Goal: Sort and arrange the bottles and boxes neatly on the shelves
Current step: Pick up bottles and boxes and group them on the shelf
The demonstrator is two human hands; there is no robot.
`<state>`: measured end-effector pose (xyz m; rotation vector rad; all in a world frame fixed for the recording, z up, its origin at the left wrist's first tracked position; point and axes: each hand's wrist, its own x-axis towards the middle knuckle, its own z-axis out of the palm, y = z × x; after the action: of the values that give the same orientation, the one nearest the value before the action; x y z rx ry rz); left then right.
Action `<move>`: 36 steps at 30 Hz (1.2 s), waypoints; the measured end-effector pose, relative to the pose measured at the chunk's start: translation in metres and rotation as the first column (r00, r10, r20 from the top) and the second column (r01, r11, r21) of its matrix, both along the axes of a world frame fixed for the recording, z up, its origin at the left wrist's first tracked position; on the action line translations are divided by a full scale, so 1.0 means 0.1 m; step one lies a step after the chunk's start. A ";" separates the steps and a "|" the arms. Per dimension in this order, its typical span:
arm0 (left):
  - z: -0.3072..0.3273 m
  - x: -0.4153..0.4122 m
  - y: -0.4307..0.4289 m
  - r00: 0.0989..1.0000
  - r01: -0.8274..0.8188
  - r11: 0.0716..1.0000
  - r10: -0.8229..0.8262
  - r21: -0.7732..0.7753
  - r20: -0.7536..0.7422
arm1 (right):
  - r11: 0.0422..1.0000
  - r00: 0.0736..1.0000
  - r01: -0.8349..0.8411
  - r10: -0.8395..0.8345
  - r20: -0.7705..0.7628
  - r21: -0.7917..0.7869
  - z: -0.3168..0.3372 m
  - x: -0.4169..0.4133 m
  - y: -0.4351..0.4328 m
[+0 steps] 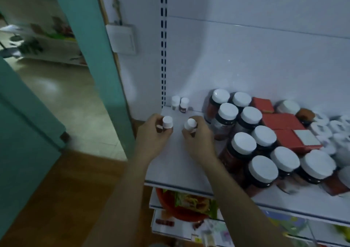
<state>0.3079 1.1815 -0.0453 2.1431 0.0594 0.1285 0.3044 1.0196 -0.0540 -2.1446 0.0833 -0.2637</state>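
Note:
My left hand (151, 136) grips a small brown bottle with a white cap (167, 122) over the left end of the white shelf (180, 171). My right hand (200, 138) holds a second small white-capped bottle (190, 124) just to its right. Two more small bottles (180, 103) stand at the shelf's back left corner. Several large dark bottles with white caps (244, 142) stand in rows on the right, beside red boxes (284, 125).
White small items (329, 129) crowd the far right of the shelf. Lower shelves hold a red bowl (170, 203) and packets. A teal door frame (98, 57) stands left of the unit, with a slotted upright (163, 44) at the back.

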 end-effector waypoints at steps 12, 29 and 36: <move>-0.12 0.72 -0.09 0.978 0.195 0.978 -0.199 0.068 0.058 | 0.929 0.941 0.338 -0.339 0.025 -0.151 -0.04 0.74 0.19; -0.20 1.08 0.05 0.962 0.248 0.965 -0.255 0.083 0.098 | 0.903 0.903 0.430 -0.430 -0.022 0.012 -0.07 0.75 0.32; -0.11 1.12 0.15 0.935 0.352 0.933 -0.353 0.070 0.004 | 0.913 0.913 0.408 -0.407 0.013 -0.027 0.08 0.51 0.44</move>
<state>0.4199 1.1960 -0.0561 2.1835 -0.3443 -0.0641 0.3550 1.0637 -0.0457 -2.1389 0.5313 -0.5168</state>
